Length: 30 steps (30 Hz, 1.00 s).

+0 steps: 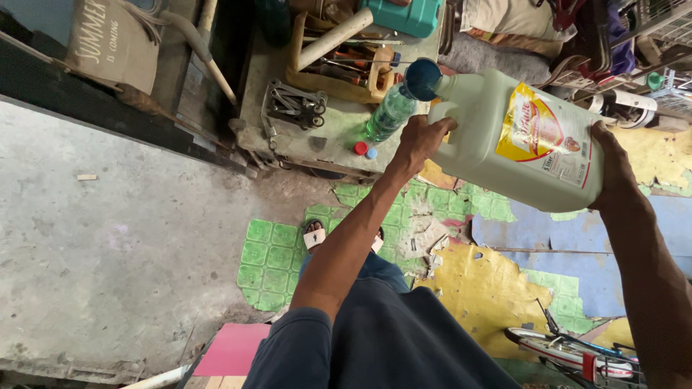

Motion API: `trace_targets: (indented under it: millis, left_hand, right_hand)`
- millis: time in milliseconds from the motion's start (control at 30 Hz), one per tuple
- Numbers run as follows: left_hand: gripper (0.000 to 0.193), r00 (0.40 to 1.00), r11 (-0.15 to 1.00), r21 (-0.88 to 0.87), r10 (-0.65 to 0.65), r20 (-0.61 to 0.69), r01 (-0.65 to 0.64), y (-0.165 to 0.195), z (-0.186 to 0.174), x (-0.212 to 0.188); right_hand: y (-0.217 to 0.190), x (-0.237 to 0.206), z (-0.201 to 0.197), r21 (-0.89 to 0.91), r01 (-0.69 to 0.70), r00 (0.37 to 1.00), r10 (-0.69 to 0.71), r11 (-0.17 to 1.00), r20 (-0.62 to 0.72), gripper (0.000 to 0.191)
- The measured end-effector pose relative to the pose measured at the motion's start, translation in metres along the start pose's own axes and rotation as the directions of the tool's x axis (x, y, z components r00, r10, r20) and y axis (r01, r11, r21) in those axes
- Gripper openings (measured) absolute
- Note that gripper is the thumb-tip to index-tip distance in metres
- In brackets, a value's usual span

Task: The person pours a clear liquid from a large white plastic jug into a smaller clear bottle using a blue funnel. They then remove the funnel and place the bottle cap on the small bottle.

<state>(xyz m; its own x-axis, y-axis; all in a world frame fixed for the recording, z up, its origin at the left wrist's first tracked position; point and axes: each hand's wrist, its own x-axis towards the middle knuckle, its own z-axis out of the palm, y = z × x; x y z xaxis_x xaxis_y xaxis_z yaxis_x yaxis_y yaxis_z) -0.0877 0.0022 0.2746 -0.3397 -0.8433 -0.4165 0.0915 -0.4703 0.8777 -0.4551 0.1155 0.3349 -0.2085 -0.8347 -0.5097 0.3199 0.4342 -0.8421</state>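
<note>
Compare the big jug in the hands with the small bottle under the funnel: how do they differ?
The pale jug is large, opaque and boxy; the bottle is small, clear green and slim. The jug is tipped sideways, held by the left hand and right hand; the bottle stands on the workbench with a blue funnel at its mouth. Both look like plastic.

Soft even daylight, wide-angle edge distortion.

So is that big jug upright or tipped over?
Tipped: the jug lies on its side between both hands, spout at the blue funnel.
</note>
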Motion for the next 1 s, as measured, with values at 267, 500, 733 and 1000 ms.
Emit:
trace_targets:
  millis: [267, 500, 733, 1000]
  left_hand:
    - [0.046, 1.0, 1.0, -0.003, -0.013, -0.009, 0.012, 0.0023, 0.0007, -0.001]
    - [0.046, 1.0, 1.0, -0.011, -0.018, -0.005, 0.018, 0.0004, 0.0, 0.0002]
    - [0.046, 1.0, 1.0, 0.003, -0.009, -0.003, 0.009, 0.0031, -0.001, -0.002]
    - [0.047, 1.0, 1.0, -0.011, -0.006, 0.014, 0.006, 0.0021, -0.0008, -0.0013]
  right_hand:
    - [-0.001, -0.0029, 0.0008, -0.037, 0.03, 0.999, -0.031, 0.999, -0.012, 0.061]
    - [-0.0037, -0.004, 0.0075, -0.044, -0.003, 1.0, 0.002, 0.999, -0.017, 0.063]
    - [-0.0033, -0.003, 0.0061, -0.047, -0.005, 1.0, 0.004, 0.999, -0.019, 0.064]
    - [-0.0052, -0.0059, 0.0083, -0.028, 0.002, 1.0, -0.002, 1.0, 0.008, 0.065]
